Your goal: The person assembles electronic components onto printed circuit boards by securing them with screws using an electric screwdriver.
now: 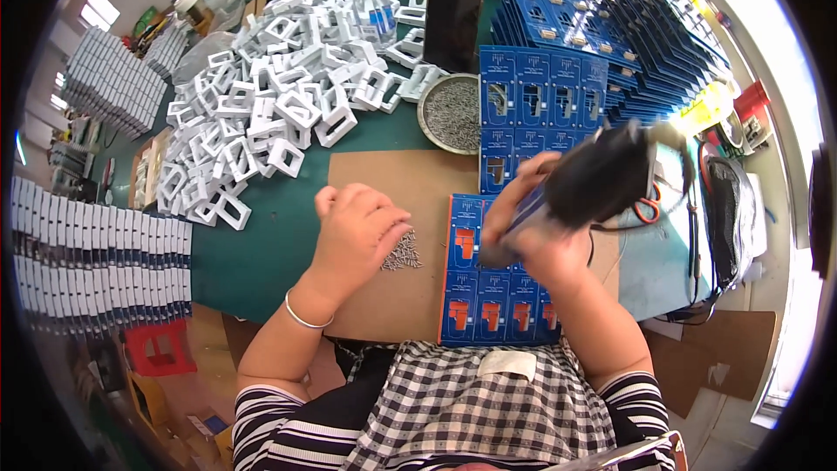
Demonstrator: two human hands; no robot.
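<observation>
While the left hand (350, 228) hovers beside loose silver metal screws (403, 256), its grip narrow, whether it pinches one cannot be told; rightward, the flat blue panel with orange inserts (495, 286) lies below and left of the right hand (560, 249), whose grip wraps a blurred, black handheld power tool (597, 176). Screw-driving seems in hand; the next move probably calls for aligning the tip.

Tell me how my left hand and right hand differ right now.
Grip: the right hand is wrapped around a dark handheld tool, while the left hand holds no tool, its fingers curled.

Place: the left hand is beside a heap of small metal screws; the right hand is at the blue panel.

Wrist: the left has a bracelet; the right shows none.

Both are bare, with striped sleeves.
</observation>
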